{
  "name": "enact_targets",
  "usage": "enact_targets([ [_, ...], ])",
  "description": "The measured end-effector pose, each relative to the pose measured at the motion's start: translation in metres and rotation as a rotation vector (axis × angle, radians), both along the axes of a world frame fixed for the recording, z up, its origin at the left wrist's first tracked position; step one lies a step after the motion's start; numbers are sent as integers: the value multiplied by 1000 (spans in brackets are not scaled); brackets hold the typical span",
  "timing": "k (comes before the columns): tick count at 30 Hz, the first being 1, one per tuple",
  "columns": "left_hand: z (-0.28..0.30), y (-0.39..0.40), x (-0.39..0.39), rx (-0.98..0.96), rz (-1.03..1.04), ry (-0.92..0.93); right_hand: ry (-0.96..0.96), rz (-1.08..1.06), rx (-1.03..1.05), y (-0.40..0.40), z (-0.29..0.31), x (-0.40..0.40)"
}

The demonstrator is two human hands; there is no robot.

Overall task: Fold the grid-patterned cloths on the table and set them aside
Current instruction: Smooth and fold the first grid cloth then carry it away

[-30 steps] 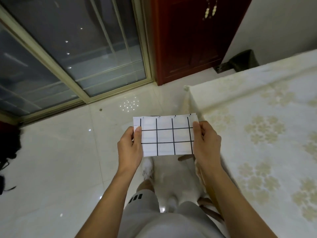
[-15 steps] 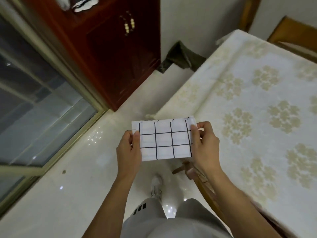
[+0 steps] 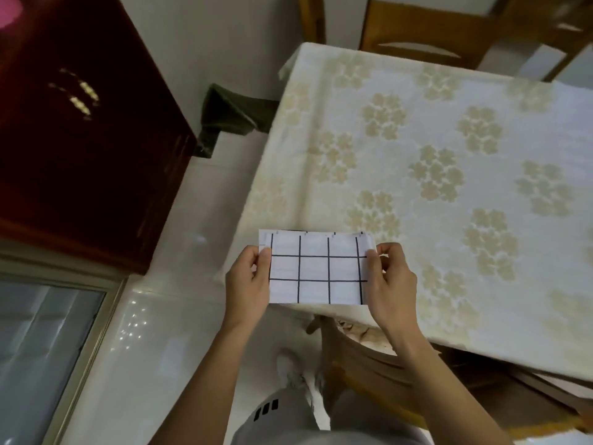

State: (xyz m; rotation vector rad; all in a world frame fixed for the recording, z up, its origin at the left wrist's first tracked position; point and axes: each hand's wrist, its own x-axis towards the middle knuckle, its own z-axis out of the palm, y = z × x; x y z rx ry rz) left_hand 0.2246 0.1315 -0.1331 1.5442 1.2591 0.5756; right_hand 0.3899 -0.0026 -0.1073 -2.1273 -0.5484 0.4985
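Observation:
A white cloth with a black grid [image 3: 316, 268], folded into a small flat rectangle, is held up in the air over the near left corner of the table [image 3: 449, 187]. My left hand [image 3: 248, 284] pinches its left edge with thumb on top. My right hand [image 3: 390, 281] pinches its right edge the same way. No other grid cloth shows on the table.
The table carries a cream cloth with pale gold flower prints. A wooden chair [image 3: 369, 358] stands under its near edge, more chairs [image 3: 426, 30] at the far side. A dark red cabinet [image 3: 80, 139] stands left, a glass door [image 3: 41, 348] lower left, a dark bag [image 3: 231, 114] against the wall.
The view has swung right, from the floor and glass door to the table. The folded cloth, still held by both hands, now sits over the table's corner.

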Motion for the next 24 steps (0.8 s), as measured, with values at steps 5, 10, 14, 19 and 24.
enact_targets([
  [5, -22, 16, 41, -150, -55, 50, 28, -56, -63, 2, -24, 33],
  [10, -50, 42, 71, -266, -72, 107, 41, -72, -135, 17, -54, 59],
  [14, -67, 65, 97, -241, -86, 197, 62, -80, -188, 37, -76, 82],
  [19, -83, 87, 124, -137, -117, 362, 132, -85, -306, 57, -102, 108],
  [24, -92, 92, 137, -34, -156, 559, 143, -88, -451, 68, -119, 121],
])
